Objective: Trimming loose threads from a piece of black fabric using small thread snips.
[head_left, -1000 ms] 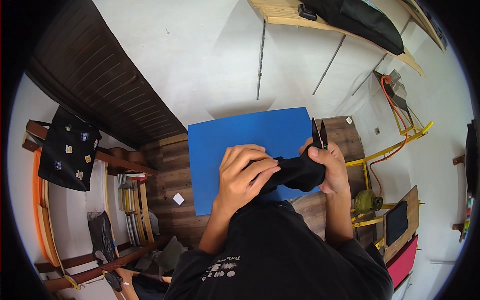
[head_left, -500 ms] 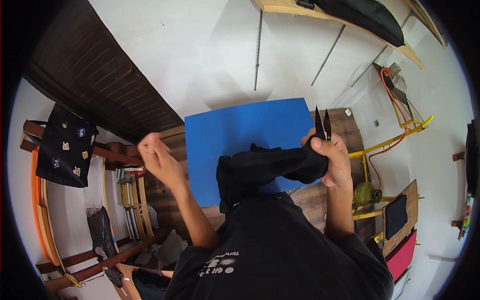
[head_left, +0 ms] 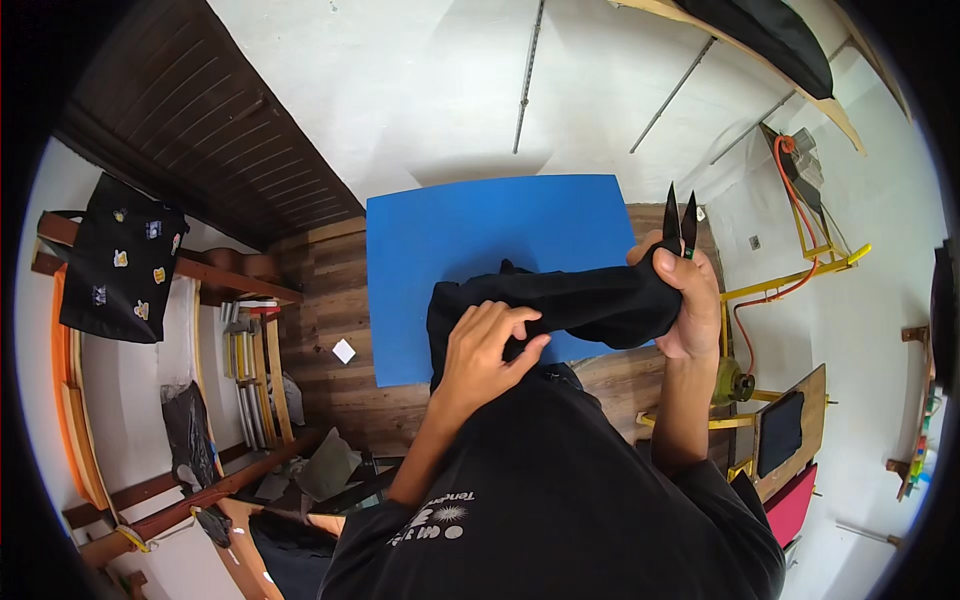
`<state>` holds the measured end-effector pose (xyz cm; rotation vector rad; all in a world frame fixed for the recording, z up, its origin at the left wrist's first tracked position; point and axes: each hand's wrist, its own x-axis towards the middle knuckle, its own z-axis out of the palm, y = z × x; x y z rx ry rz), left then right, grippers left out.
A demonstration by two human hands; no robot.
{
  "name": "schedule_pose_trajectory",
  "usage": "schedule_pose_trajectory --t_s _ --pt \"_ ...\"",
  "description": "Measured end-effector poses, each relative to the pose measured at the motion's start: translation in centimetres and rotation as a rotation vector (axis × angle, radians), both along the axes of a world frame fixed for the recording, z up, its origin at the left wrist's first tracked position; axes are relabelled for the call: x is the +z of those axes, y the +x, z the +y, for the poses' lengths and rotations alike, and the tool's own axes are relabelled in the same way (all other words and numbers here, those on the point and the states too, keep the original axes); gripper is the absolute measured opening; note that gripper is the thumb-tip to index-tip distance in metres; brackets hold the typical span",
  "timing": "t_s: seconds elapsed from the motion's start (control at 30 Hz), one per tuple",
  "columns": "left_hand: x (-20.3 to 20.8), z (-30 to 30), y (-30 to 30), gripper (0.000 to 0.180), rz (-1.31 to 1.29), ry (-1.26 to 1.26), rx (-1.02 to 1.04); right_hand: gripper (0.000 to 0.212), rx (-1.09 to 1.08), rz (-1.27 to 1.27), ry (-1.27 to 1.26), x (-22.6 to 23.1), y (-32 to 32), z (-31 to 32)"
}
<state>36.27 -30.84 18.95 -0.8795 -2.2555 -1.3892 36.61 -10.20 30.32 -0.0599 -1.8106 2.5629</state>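
Observation:
My right hand [head_left: 690, 300] is closed round a pair of small black thread snips [head_left: 682, 225], whose two pointed blades stick up apart from the fist. The same hand grips one end of a black cloth [head_left: 590, 297], apparently a garment. From there the cloth stretches left across my front, its left end hanging down by my shirt. My left hand [head_left: 490, 350] lies against the cloth's left part, thumb and forefinger apart and the other fingers bent; nothing shows in it. Beneath the cloth stands a blue tabletop [head_left: 490, 220].
A small white square [head_left: 343, 350] lies on the wooden floor left of the table. At the left, a black printed bag [head_left: 125, 265] hangs on a wooden rack. A yellow metal frame [head_left: 790, 283] with an orange hose stands at the right. A brown door [head_left: 200, 120] is at the far left.
My left hand has come from beyond the table's left edge onto the cloth, its fingers opening. The right hand keeps the snips and cloth, slightly higher and further right. The floor's white square shows now.

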Motion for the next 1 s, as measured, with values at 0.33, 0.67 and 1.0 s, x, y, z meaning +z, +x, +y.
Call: schedule_pose_trajectory --t_s 0.33,0.67,1.0 --pt "-1.3 1.4 -0.3 0.022 0.123 -0.068 0.039 0.028 0.012 0.018 -0.004 -0.1 0.2 0.3" --pt "-1.7 2.3 -0.4 0.015 0.180 -0.075 0.044 0.028 0.000 0.019 -0.004 -0.1 0.6 0.5" --pt "-1.5 2.1 -0.2 0.021 0.100 -0.023 0.082 0.028 -0.011 0.009 -0.006 -0.4 0.8 0.8"
